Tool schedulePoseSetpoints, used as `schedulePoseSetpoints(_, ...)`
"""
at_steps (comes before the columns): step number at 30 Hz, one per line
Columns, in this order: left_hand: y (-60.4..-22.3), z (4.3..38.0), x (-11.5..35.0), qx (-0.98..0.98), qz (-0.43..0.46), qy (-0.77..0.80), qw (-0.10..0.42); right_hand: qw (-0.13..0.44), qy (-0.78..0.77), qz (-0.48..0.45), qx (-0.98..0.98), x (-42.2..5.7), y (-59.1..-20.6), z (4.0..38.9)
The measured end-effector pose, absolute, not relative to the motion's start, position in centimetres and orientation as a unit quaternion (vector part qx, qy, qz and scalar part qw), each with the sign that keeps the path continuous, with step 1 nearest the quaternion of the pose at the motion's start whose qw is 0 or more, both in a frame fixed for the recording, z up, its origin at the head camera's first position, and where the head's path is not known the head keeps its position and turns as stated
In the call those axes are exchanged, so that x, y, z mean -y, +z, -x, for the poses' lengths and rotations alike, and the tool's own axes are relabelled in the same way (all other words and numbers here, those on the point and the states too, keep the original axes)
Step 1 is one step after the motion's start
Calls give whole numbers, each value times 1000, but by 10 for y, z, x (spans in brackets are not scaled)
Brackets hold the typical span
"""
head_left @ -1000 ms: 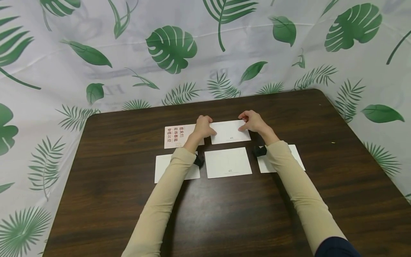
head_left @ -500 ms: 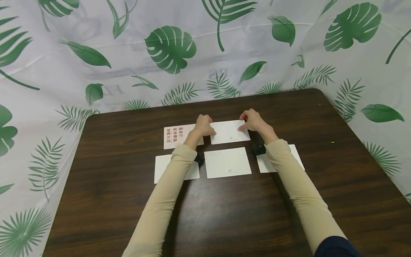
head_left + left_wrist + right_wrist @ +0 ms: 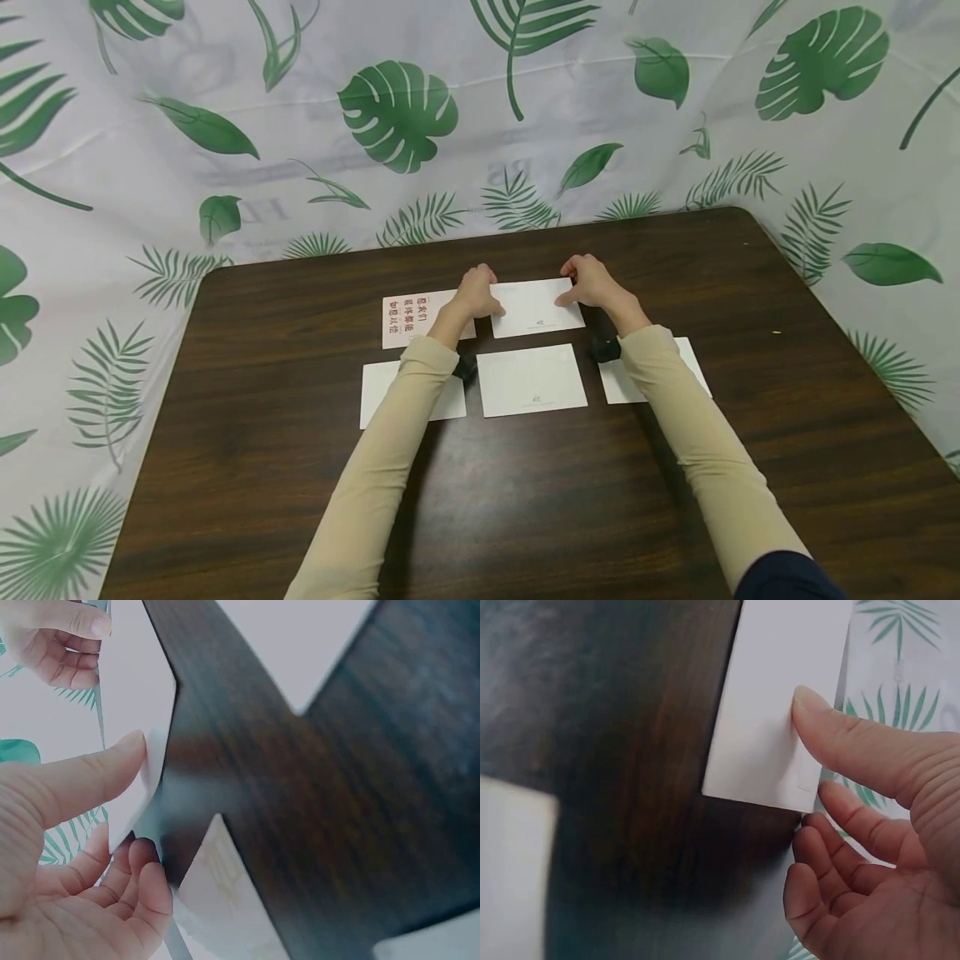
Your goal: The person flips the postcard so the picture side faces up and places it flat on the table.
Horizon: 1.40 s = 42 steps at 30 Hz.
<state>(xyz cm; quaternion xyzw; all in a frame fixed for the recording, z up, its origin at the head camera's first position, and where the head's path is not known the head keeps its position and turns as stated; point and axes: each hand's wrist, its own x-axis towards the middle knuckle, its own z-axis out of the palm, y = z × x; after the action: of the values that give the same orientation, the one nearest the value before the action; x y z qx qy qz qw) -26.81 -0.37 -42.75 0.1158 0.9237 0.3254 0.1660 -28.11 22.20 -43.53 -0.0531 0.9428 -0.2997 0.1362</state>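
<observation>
A white postcard (image 3: 537, 308) with a small printed mark near its lower edge lies in the back row at the middle of the table. My left hand (image 3: 476, 295) pinches its left end; in the left wrist view the thumb (image 3: 124, 761) lies on the face and the fingers curl behind the corner. At the other end, my right hand (image 3: 596, 285) pinches the same postcard, its thumb (image 3: 817, 716) on the face and its fingers at the far edge. Left of it lies a postcard with red characters (image 3: 405, 321), partly covered by my left hand.
In the front row lie a white middle card (image 3: 532, 381), a left card (image 3: 378, 392) partly under my left sleeve, and a right card (image 3: 693, 367) partly under my right sleeve. The dark wooden table (image 3: 247, 467) ends at a leaf-print curtain (image 3: 300, 125) behind.
</observation>
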Motion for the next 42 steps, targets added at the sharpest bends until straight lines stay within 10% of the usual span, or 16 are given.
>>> schedulePoseSetpoints(26,-435,255,16,-879,-113,458,64,182,-368,-86,-908,-229,-419,262)
schedulePoseSetpoints(42,-423,253,29,-827,-134,545,39,57,-471,43,-879,-248,-415,252)
